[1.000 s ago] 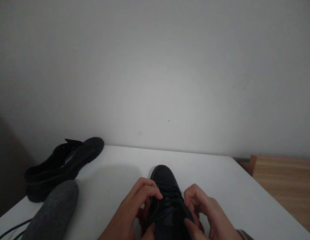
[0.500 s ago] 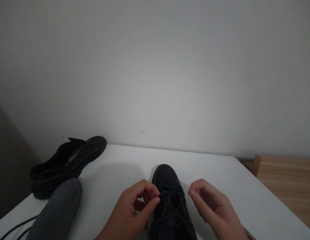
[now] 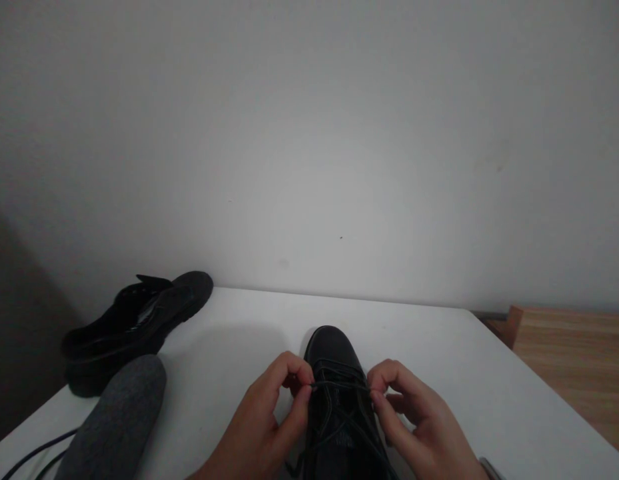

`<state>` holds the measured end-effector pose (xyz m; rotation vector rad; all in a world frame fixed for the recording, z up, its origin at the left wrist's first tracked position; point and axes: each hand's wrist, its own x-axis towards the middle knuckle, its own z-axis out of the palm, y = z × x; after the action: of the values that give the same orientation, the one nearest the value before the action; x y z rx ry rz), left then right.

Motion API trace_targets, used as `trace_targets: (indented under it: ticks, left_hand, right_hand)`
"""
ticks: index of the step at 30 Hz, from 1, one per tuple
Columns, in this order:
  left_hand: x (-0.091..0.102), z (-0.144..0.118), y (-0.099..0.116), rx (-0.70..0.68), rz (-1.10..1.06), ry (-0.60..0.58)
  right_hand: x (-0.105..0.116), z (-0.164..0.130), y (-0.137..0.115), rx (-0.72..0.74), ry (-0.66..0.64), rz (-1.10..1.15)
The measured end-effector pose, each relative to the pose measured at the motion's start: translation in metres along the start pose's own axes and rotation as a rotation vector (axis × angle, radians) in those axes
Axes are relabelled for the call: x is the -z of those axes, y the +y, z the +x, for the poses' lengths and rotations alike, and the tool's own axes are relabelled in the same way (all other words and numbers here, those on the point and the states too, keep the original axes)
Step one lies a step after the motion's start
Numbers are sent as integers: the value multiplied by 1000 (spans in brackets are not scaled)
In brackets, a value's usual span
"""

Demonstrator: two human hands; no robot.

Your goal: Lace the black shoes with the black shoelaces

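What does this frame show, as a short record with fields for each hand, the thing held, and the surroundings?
left hand: pinches the black lace at the left side of the near shoe
right hand: pinches the same lace at the right side
lace: stretched straight across between both hands
near shoe: black, toe pointing away, on the white table
second shoe: black, far left of the table, untouched
insole: grey, lying left of the hands
cord: dark, at the table's left edge

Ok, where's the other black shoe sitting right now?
In the head view the second black shoe lies at the far left corner of the white table, against the wall, just behind the grey insole and well left of both hands.
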<state>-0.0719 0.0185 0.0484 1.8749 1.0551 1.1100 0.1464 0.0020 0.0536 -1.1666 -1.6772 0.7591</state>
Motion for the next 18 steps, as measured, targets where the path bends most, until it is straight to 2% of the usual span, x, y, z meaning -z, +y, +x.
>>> trace_targets:
  ticks: [6, 11, 15, 18]
  left_hand:
    - [2, 2, -2, 104, -156, -9]
    - [2, 3, -1, 165, -314, -76]
    - [3, 4, -2, 180, -317, -105]
    - [4, 7, -4, 153, -279, -124]
  right_hand:
    - [-2, -5, 4, -118, -15, 149]
    - [-3, -6, 8, -190, -76, 339]
    - [-4, -4, 8, -211, -78, 448]
    - [-2, -3, 6, -230, -99, 415]
